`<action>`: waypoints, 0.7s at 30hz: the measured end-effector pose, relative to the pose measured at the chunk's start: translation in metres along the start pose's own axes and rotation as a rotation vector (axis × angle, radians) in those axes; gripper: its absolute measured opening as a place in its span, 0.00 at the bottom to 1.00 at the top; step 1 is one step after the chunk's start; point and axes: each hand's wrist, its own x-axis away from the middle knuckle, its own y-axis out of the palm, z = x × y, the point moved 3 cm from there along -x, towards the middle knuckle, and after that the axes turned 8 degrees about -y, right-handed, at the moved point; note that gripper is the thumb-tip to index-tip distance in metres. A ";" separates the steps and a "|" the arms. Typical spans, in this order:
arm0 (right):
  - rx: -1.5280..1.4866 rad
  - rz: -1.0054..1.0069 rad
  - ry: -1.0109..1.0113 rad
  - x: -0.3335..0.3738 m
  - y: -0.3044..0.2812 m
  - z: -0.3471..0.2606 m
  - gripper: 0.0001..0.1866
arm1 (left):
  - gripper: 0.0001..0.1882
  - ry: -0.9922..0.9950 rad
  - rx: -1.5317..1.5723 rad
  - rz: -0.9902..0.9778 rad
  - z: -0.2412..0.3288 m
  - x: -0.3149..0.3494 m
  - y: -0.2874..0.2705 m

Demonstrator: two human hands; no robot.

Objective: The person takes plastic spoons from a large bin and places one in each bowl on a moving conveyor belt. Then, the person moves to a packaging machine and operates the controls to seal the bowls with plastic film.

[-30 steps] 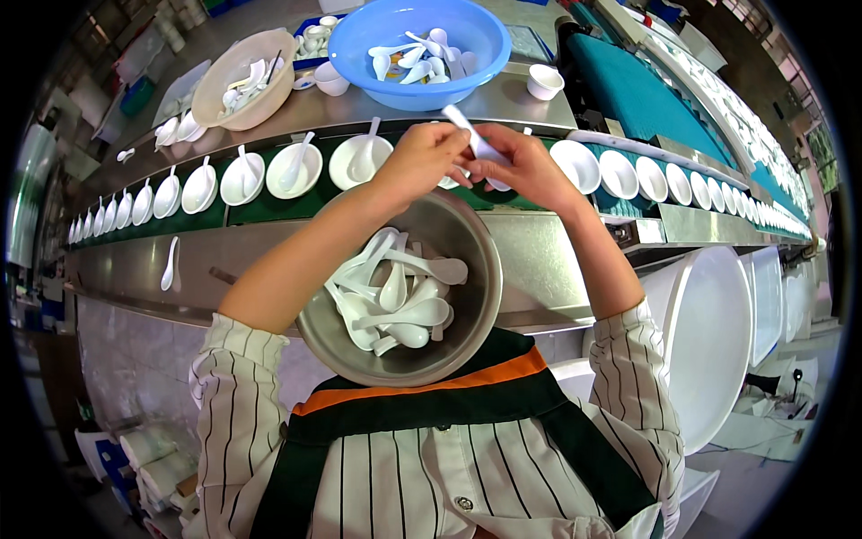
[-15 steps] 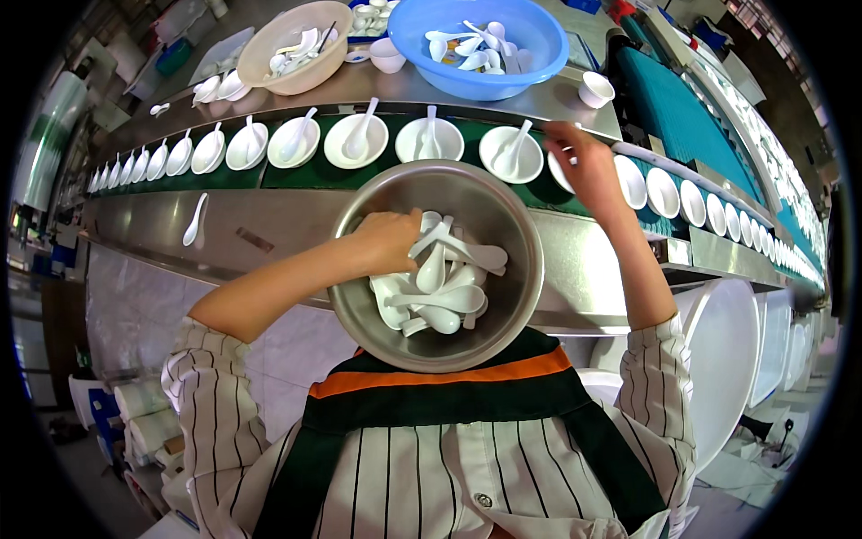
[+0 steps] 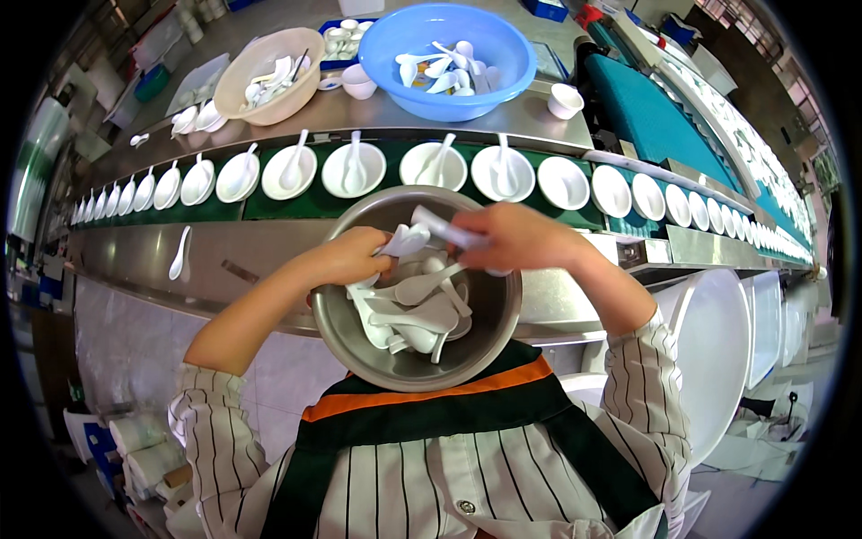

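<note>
In front of me a steel basin (image 3: 507,310) holds several white spoons (image 3: 417,319), heaped loosely. My left hand (image 3: 355,255), over the basin's left side, is closed on a white spoon (image 3: 406,239). Above the basin's right side, my right hand (image 3: 521,237) is smeared by motion; a white spoon (image 3: 440,225) shows at its fingers, and they seem closed on it. Just beyond the basin, white bowls stand in a row on a green belt (image 3: 301,205). The bowl (image 3: 489,184) past my right hand carries a spoon; the bowl (image 3: 564,182) to its right has none.
Behind the belt stand a blue tub (image 3: 530,76) and a beige tub (image 3: 224,90), both with spoons. A small white cup (image 3: 566,101) is near the blue one. A lone spoon (image 3: 180,253) lies on the steel ledge at left. Large white tubs (image 3: 709,350) stand at lower right.
My right hand has come back from the belt to the basin, and the bowl it was at now carries a spoon. The bowls have shifted left. My left hand has lifted a spoon from the heap.
</note>
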 end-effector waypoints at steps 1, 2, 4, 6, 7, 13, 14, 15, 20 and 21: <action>-0.137 0.148 -0.064 0.003 -0.009 0.016 0.11 | 0.10 0.055 0.042 0.017 0.000 0.002 -0.002; -0.056 0.371 -0.101 0.004 -0.021 0.041 0.10 | 0.10 0.060 0.037 0.018 0.006 0.005 -0.005; 0.111 0.798 0.110 0.009 -0.045 0.102 0.10 | 0.12 0.063 0.011 0.056 0.027 0.012 -0.015; 0.278 0.947 0.308 0.015 -0.052 0.167 0.11 | 0.13 0.063 0.014 0.047 0.045 0.011 -0.022; 0.333 0.910 0.316 0.022 -0.042 0.203 0.11 | 0.13 0.089 0.010 0.028 0.055 0.010 -0.026; 0.231 0.939 0.039 0.017 -0.038 0.131 0.21 | 0.12 0.146 0.080 -0.114 0.078 -0.004 -0.030; 0.018 0.874 -0.126 0.011 -0.039 0.109 0.22 | 0.12 0.180 0.082 -0.155 0.081 -0.011 -0.029; -0.220 0.672 -0.194 0.008 -0.035 0.088 0.23 | 0.12 0.186 0.059 -0.181 0.085 -0.023 -0.028; -0.632 0.162 -0.093 0.014 -0.023 0.053 0.21 | 0.12 0.194 0.142 -0.222 0.095 -0.032 -0.025; -0.666 0.238 -0.083 0.018 -0.024 0.060 0.20 | 0.12 0.155 0.154 -0.120 0.087 -0.033 -0.029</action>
